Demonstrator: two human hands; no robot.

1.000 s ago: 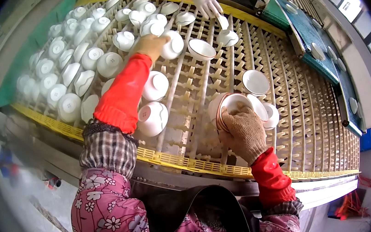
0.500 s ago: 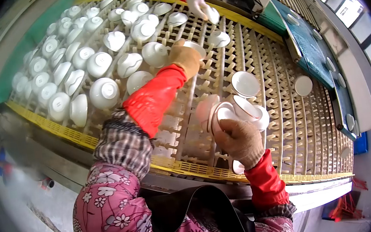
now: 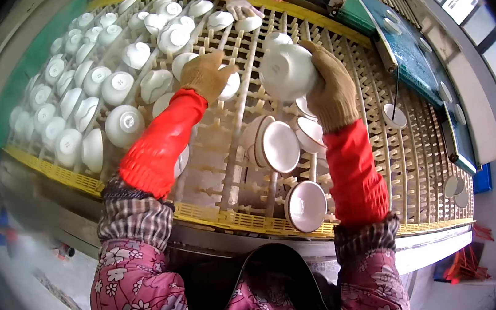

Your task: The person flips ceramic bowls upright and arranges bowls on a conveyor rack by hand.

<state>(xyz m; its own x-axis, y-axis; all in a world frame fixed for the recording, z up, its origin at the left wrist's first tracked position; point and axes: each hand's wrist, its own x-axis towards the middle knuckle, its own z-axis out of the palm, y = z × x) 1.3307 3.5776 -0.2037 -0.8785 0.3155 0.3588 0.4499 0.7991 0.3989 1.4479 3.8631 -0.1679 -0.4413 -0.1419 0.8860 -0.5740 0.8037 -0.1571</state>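
Note:
In a tan glove, my right hand [image 3: 333,90] grips a white bowl [image 3: 287,72] by its right side, its base facing me. My left hand [image 3: 204,76], also gloved, is closed on another white bowl [image 3: 230,84], mostly hidden behind the fingers. Below my right hand, several bowls stand on edge between the pegs, among them a bowl with a thin brown rim [image 3: 281,146] and a front bowl [image 3: 306,207] near the yellow edge. A small bowl [image 3: 276,40] shows just behind the one in my right hand.
Many upturned white bowls [image 3: 125,125] cover the left of the pegged conveyor [image 3: 380,170], with steam around them. Across it, another person's gloved hand [image 3: 240,6] touches a bowl [image 3: 248,23]. A blue-green belt [image 3: 401,43] carrying bowls slopes along the right.
My right hand has risen away from the clustered bowls and now holds a bowl higher up. My left hand has moved left. The other person's hand has shifted left onto a bowl.

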